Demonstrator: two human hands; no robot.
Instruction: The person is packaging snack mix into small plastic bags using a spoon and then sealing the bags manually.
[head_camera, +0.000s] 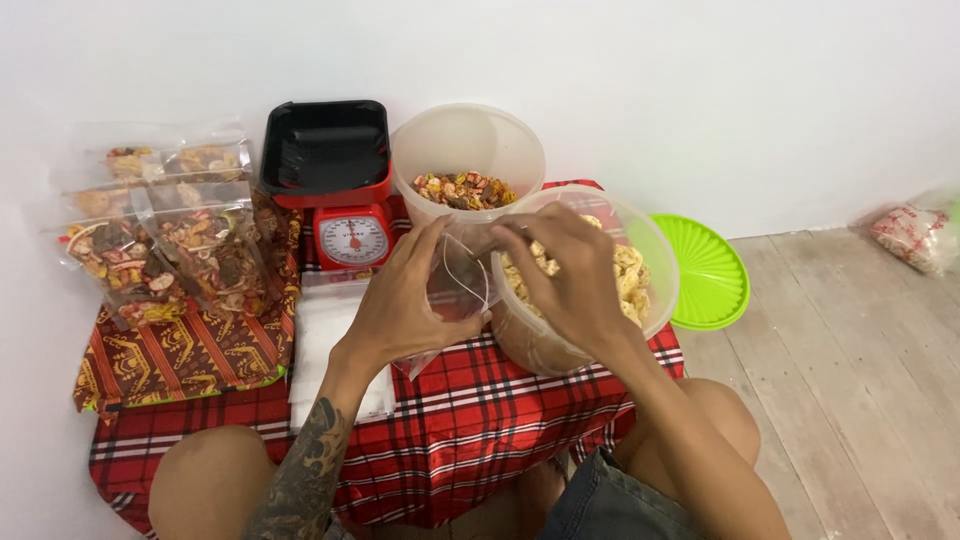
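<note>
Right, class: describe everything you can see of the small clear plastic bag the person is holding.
The clear plastic bag is small, thin and see-through, and looks empty. The left hand grips it from the left and the right hand pinches its rim, holding the mouth open. It stands roughly upright above the red checked cloth, in front of the tub of pale crackers.

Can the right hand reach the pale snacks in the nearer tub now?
Probably yes. The right hand hovers at the open rim of the nearer tub, with no lid on it; but its fingers also pinch the small clear bag.
</note>
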